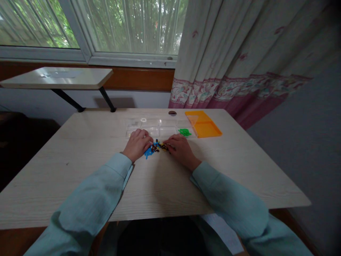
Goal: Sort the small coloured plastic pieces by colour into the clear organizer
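A small heap of coloured pieces (155,147), blue, yellow, red and dark, lies on the pale wooden table (80,156). My left hand (137,144) rests at the heap's left side with its fingers curled down onto the pieces. My right hand (179,148) rests at the right side, fingers bent and touching the heap. What either hand pinches is too small to make out. Just behind the hands sits a clear plastic compartment box (157,127) with green pieces (184,132) in its right end.
An orange lid (203,123) lies at the box's right. A small dark round thing (172,113) sits at the table's far edge. A white shelf on black brackets (57,77), a window and a flowered curtain (239,64) stand behind.
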{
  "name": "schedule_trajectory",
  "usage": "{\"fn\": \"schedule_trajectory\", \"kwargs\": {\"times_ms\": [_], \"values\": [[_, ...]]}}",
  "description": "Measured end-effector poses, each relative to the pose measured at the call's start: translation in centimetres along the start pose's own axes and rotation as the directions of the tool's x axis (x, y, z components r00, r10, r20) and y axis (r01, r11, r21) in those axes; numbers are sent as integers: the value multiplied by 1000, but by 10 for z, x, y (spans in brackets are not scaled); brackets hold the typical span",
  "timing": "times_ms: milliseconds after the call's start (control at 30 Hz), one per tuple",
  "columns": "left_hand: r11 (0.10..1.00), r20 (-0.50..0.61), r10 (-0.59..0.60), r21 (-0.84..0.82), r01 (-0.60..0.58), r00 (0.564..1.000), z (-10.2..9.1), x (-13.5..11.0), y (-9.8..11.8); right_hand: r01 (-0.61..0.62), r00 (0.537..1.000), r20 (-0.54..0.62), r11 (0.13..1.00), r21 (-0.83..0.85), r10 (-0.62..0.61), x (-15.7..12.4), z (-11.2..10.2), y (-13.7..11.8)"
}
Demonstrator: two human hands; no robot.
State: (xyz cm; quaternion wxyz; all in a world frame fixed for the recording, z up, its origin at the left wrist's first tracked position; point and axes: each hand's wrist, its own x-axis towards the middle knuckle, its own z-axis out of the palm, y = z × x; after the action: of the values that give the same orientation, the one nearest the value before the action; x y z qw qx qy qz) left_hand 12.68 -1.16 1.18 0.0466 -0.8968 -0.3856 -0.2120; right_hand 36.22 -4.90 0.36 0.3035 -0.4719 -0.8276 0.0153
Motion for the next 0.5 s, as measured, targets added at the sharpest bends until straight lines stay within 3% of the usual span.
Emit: {"fn": "schedule_trajectory", "kwargs": {"times_ms": [500], "values": [[997, -2, -25, -73, 25, 1000, 6, -2, -2, 5, 1000, -24, 1000, 24, -4, -1, 2, -3]]}}
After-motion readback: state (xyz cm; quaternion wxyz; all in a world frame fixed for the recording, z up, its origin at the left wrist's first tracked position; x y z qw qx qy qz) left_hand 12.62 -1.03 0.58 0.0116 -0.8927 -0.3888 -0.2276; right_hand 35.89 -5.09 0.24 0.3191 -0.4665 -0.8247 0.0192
